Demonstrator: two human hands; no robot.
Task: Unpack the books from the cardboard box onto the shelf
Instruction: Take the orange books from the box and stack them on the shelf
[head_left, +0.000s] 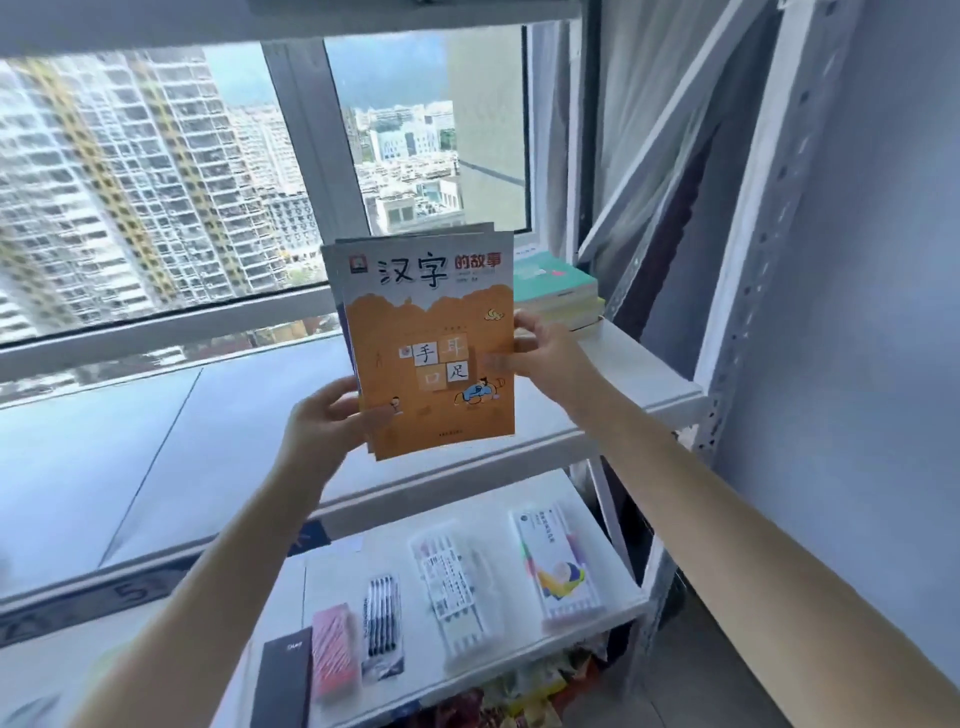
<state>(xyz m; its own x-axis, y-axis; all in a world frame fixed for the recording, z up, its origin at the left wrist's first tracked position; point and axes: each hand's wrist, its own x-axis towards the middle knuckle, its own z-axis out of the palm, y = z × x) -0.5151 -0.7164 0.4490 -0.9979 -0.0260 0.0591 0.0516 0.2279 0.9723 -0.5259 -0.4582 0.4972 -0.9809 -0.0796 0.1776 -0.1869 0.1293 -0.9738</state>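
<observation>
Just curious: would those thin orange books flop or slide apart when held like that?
Probably a little floppy: the orange books look thin and soft-covered. They may slip apart, since the edges already fan out. The left hand and right hand steady both sides.

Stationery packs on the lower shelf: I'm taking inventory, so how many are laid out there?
5, left to right: a black pack, a pink pack, a pack of black pens, a white marker pack and a colourful pack. More may sit beyond the frame's bottom edge.

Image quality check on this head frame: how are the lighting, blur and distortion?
Head view: strong daylight from the window, no harsh glare; the orange book title reads sharply, though the right hand fingers are motion-blurred; wide-angle bending warps the shelf upright; pen packs on the lower shelf look soft.
</observation>
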